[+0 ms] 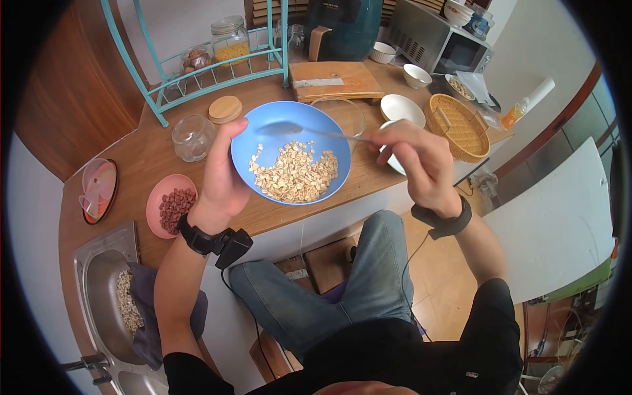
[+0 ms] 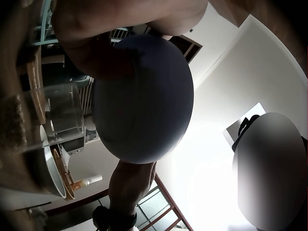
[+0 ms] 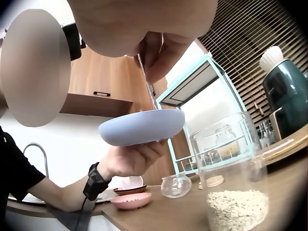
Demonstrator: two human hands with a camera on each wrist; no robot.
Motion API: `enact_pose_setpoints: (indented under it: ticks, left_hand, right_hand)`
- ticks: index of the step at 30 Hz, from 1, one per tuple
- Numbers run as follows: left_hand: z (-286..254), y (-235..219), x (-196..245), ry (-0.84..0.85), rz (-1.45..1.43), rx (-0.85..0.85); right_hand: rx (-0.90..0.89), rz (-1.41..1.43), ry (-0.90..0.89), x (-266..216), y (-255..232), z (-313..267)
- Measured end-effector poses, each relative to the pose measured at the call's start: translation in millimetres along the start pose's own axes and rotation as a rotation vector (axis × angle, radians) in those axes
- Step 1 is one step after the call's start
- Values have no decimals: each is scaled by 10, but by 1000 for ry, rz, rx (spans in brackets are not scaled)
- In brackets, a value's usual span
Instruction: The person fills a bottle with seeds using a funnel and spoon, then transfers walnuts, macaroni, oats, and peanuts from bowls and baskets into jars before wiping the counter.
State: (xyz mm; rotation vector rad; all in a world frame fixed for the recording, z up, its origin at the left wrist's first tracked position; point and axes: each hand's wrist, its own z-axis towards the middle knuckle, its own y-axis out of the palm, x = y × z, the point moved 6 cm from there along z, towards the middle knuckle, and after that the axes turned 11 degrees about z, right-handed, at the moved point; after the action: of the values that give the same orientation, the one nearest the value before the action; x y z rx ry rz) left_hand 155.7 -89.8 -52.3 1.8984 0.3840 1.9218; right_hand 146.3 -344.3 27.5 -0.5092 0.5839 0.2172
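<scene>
A light blue bowl [image 1: 309,113] is held above the counter's front edge by my left hand [image 1: 222,176], thumb over the rim and fingers beneath. Raw oat flakes [image 1: 296,172] lie heaped on its near side. Between thumb and fingers my right hand [image 1: 424,164] pinches a metal spoon [image 1: 329,135], which reaches over the bowl's right rim, its head above the far inner wall. From the right wrist view, the blue bowl [image 3: 142,127] rests on the left hand's fingers [image 3: 139,156]. Its pale underside [image 2: 144,106] fills the middle of the left wrist view.
A tall clear jar of oats [image 3: 238,209] stands behind the bowl. Leftward are a pink bowl [image 1: 153,204] of reddish-brown pieces, an open glass jar [image 1: 192,138], a wooden lid [image 1: 225,108] and a sink [image 1: 99,276]. White bowls [image 1: 401,108] and a wicker basket [image 1: 461,135] sit right.
</scene>
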Motion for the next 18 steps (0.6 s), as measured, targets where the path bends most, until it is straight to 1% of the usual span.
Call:
enact_pose_setpoints:
  ticks: [2, 4, 7, 8, 12, 15, 16, 18]
  left_hand:
    - [-1, 5, -10, 1, -6, 39]
    - [-7, 26, -2, -1, -6, 24]
    - [-14, 42, -13, -23, -5, -21]
    - [-16, 43, -8, -31, -4, -37]
    - [-24, 26, 28, 4, -11, 27]
    - [-11, 20, 25, 15, -25, 25]
    - [-21, 31, 37, 16, -28, 8]
    - [-22, 45, 49, 21, -27, -3]
  right_hand:
    - [5, 153, 14, -28, 7, -6]
    - [35, 254, 39, 5, -48, -36]
    - [118, 51, 22, -19, -76, -17]
    - [78, -11, -47, -50, -44, 2]
    - [-76, 14, -65, -173, 2, -45]
    - [101, 40, -53, -216, -85, -67]
    - [96, -88, -56, -228, -95, -56]
    - [36, -195, -77, -241, -60, -85]
